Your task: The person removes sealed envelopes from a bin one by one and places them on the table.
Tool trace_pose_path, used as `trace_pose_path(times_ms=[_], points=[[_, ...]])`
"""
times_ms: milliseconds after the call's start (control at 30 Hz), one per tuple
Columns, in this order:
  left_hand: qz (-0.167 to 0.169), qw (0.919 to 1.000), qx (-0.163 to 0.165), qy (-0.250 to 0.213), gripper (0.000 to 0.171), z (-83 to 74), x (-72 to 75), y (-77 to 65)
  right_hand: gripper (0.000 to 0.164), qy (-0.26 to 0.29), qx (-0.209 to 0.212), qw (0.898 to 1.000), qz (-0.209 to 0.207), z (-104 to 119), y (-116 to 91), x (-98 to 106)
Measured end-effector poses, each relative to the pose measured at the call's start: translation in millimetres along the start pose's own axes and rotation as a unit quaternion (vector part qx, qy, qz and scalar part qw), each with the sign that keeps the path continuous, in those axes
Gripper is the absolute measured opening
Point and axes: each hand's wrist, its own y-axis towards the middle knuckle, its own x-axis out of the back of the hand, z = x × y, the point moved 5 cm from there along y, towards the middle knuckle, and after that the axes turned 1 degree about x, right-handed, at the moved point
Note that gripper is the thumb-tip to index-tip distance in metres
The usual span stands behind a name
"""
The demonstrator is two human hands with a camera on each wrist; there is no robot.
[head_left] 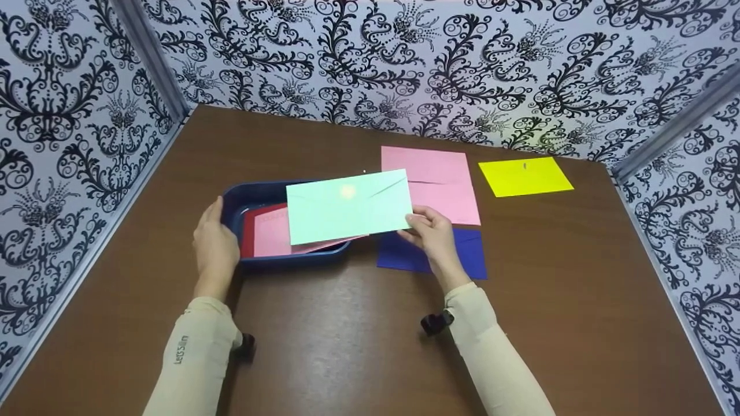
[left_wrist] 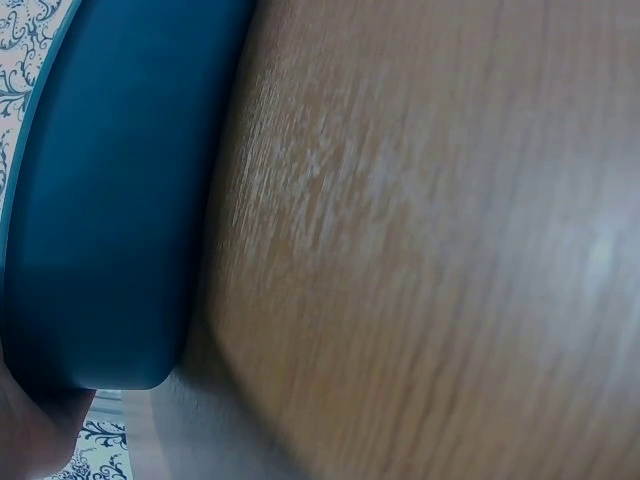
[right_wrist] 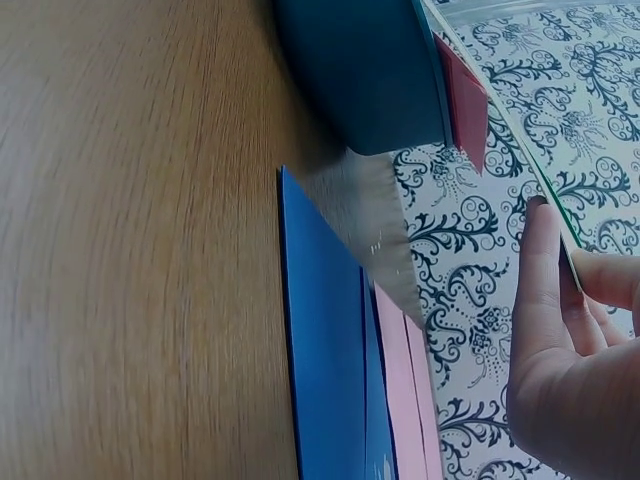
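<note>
My right hand [head_left: 433, 234] pinches a mint-green envelope [head_left: 347, 211] by its lower right corner, thumb on top and fingers beneath. The envelope hangs tilted over the right part of a dark blue tray [head_left: 295, 260], flap side up. Inside the tray lie pink envelopes [head_left: 272, 234] and a red one [head_left: 248, 234], partly hidden under the green one. At the tray's left end, my left hand [head_left: 215, 245] rests against the outer wall with fairly straight fingers reaching the rim. In the left wrist view only a bit of that hand shows, touching the tray's end.
To the right of the tray lie a large pink envelope [head_left: 442, 188] and, nearer me, a dark blue envelope [head_left: 404, 254], partly behind my right hand. A yellow envelope [head_left: 525, 178] lies farther right. Patterned panels [head_left: 370, 63] enclose the brown table [head_left: 324, 335] at the back and sides.
</note>
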Motion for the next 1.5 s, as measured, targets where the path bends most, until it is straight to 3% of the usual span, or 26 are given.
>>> trace_pose_path(times_ms=[967, 1200, 1500], points=[[0.007, 0.9999, -0.003, -0.007, 0.056, -1.5, -0.5, 1.1, 0.022, 0.035, -0.008, 0.999, -0.022, -4, 1, 24], [-0.011, 0.9999, -0.010, 0.002, 0.056, -1.0, -0.9, 0.8, 0.024, 0.047, -0.013, 0.999, -0.016, -4, 2, 29], [-0.005, 1.0000, -0.004, 0.002, 0.056, 0.3, -0.5, 1.4, 0.023, 0.048, -0.012, 0.998, -0.029, -3, 1, 37]])
